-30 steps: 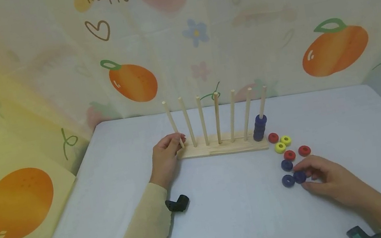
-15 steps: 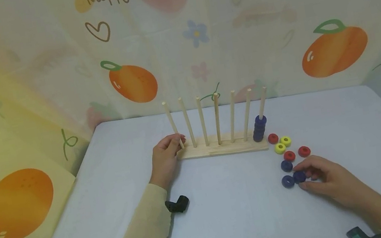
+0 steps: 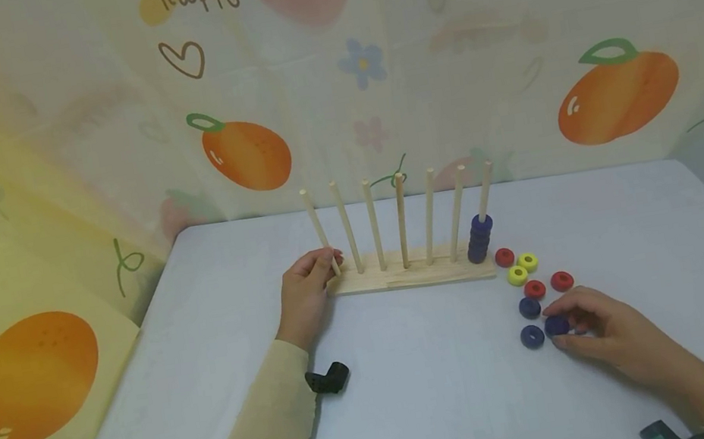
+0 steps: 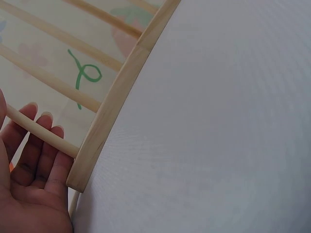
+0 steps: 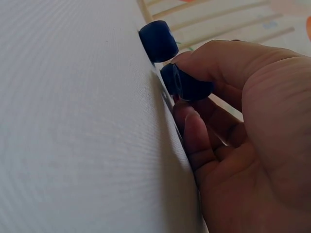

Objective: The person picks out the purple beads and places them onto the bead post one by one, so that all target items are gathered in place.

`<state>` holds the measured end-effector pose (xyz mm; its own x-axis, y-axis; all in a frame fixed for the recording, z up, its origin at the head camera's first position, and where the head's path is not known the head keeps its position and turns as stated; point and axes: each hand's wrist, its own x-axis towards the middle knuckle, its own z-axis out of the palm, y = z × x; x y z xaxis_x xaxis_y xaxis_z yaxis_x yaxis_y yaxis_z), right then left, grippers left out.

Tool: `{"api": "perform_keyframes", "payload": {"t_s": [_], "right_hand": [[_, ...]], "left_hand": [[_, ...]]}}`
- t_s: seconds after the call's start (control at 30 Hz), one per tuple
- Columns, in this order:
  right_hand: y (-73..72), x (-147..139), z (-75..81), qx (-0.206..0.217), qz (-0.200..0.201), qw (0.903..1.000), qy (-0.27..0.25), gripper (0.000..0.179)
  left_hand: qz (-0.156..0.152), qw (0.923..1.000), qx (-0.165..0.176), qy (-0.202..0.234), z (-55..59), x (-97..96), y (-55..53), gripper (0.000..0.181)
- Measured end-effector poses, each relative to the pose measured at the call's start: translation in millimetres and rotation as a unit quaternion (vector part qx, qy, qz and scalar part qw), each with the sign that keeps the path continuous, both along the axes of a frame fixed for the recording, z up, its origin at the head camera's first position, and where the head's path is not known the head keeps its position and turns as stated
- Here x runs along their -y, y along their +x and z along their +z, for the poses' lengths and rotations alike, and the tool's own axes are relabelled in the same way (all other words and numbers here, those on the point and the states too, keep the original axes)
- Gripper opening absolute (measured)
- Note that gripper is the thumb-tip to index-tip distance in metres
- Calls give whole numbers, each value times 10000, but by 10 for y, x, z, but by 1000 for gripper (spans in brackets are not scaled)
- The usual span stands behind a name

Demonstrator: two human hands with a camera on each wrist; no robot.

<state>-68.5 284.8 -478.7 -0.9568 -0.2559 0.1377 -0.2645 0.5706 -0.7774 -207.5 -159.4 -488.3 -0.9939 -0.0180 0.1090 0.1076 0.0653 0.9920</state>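
Note:
A wooden peg stand [image 3: 416, 277] with several upright pegs stands towards the back of the table. My left hand [image 3: 305, 296] holds the leftmost peg [image 4: 43, 132] low down, thumb in front and fingers behind it. Dark blue beads [image 3: 478, 239] are stacked on the rightmost peg. At the right, my right hand [image 3: 607, 329] pinches a blue bead [image 5: 193, 87] between thumb and fingertips, low over the cloth. Two more blue beads lie beside it: one at the near left [image 3: 533, 337], the other a little farther back [image 3: 530, 308].
Red beads [image 3: 562, 281] and two yellow beads [image 3: 528, 262] lie loose between the right hand and the stand's right end. A white cloth [image 3: 410, 410] covers the table. Behind it hangs a fruit-printed curtain [image 3: 319, 102].
The pinched blue bead has shifted slightly right, and a gap now shows between it and the near blue bead. My left hand keeps its hold on the peg.

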Motion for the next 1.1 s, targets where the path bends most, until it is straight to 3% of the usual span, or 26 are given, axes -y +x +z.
{"api": "perform_keyframes", "payload": {"t_s": [0.43, 0.77, 1.1], "right_hand": [[7, -1, -9, -462, 108, 9986, -249, 43], [4, 24, 39, -361, -195, 9991, 73, 43], [-2, 24, 72, -709, -39, 9970, -310, 47]], "left_hand": [[25, 10000, 8, -49, -9, -3, 5, 38], [35, 10000, 73, -30, -2, -1, 10, 39], [82, 9999, 123, -52, 16, -11, 7, 37]]}}
